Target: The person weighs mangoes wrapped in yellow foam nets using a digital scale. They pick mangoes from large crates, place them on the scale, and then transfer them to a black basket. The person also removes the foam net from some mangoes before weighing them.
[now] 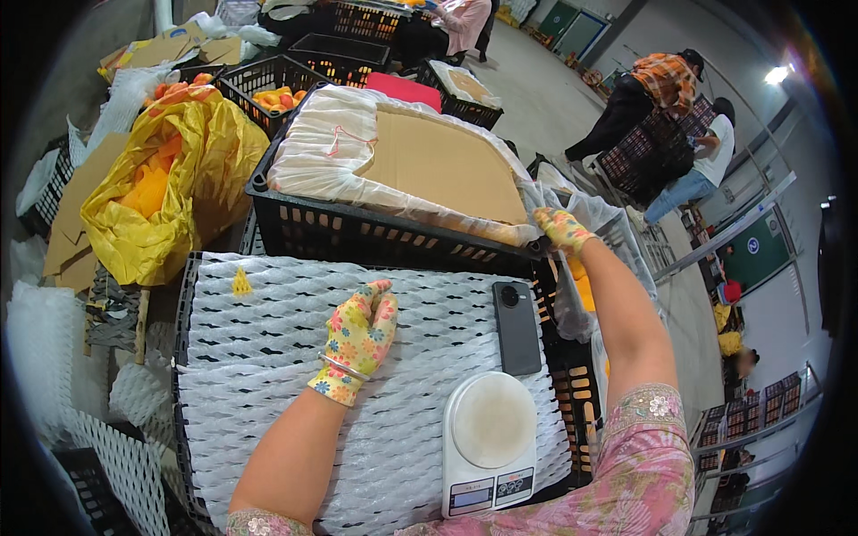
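My left hand (358,328), in a flower-patterned glove with a bangle over its cuff, hovers over or rests on white foam netting (281,415). Its fingers are curled in, and nothing shows in them. At the right corner of a black plastic crate (375,231), my gloved right hand (564,231) touches the white plastic liner (315,154); whether the fingers grip it is hidden. A cardboard sheet (442,167) lies on top of that crate, inside the gathered liner. On the netting are a dark smartphone (517,335) and a white digital kitchen scale (495,422) with a bare plate.
A yellow plastic bag (221,174) with orange pieces inside stands at left, beside loose foam netting (40,355). Behind it, a black crate (248,80) holds orange-red fruit (278,98). Two people (660,80) handle black crates (647,157) at upper right.
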Demonstrator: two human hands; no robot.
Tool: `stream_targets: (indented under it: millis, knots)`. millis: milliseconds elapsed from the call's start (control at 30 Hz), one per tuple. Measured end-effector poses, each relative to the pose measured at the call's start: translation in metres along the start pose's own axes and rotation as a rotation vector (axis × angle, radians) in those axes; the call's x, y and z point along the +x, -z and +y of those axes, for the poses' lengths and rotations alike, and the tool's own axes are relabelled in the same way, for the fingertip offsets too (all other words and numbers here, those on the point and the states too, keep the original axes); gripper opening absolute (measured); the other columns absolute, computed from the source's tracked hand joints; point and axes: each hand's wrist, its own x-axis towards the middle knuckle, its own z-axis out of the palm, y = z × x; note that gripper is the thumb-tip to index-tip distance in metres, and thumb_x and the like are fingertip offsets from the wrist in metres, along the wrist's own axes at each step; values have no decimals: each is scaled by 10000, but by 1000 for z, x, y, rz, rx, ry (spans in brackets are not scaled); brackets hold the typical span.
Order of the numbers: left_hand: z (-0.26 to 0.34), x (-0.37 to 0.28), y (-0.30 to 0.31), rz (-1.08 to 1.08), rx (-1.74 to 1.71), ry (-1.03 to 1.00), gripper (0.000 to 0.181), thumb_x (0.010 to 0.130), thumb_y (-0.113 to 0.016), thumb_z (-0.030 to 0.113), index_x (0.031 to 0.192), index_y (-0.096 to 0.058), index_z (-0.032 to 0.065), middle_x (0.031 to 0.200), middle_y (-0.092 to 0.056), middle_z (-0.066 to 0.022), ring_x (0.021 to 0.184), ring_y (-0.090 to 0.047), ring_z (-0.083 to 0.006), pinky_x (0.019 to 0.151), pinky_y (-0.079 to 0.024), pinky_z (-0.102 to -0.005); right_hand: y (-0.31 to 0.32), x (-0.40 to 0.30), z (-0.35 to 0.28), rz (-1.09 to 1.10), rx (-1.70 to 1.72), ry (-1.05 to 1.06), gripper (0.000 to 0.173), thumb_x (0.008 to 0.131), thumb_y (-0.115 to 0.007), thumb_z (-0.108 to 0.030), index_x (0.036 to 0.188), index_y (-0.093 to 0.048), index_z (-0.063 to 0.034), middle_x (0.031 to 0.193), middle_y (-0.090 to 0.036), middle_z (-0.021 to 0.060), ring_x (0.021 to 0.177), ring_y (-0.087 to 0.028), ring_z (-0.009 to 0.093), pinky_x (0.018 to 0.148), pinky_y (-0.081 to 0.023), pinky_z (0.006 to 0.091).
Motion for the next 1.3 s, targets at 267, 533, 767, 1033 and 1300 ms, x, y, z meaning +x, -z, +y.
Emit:
stream_targets:
  millis: [267, 533, 767, 1033, 1300]
  knots:
    - [-7, -1, 4, 32, 102, -64, 286, 906, -560, 256, 1123, -637, 86, 811, -663, -149, 775, -657, -308, 725, -512, -389, -16, 44, -32, 190, 693, -122, 577, 915, -523, -467, 1311, -532, -48, 1296, -556, 182, 1228, -501, 307, 1026, -362, 360]
    - [-6, -1, 7, 17, 64, -27, 310, 903, -570, 277, 1111, -642, 60, 901, -684, -177, 838, -662, -325, 764, -518, -384, 73, 41, -102, 86, 1368, -223, 331, 863, -663, -298, 1078, -626, -49, 919, -692, 67, 743, -676, 168, 594, -542, 296]
    - [-13, 0, -2, 1, 35, -30, 308, 923, -575, 217, 1164, -605, 28, 791, -679, -76, 669, -633, -122, 645, -506, -273, 192, -41, -294, 144, 819, 504, 347, 826, -708, -242, 1041, -623, 18, 910, -671, 105, 692, -656, 137, 614, -563, 271]
    - [-22, 2, 0, 175, 247, -249, 285, 873, -630, 231, 1095, -628, 54, 959, -685, -126, 860, -669, -271, 765, -528, -348, 248, -119, -322, 530, 564, 794, 362, 944, -574, -234, 1204, -582, 18, 1028, -680, 101, 892, -663, 155, 786, -520, 251]
    - [-18, 5, 4, 55, 196, -149, 337, 925, -532, 256, 1167, -615, 36, 1058, -671, -163, 953, -658, -270, 828, -510, -332, 236, -139, -268, 1175, 580, 632, 323, 878, -649, -125, 1190, -641, -39, 933, -701, 53, 812, -629, 74, 728, -496, 225]
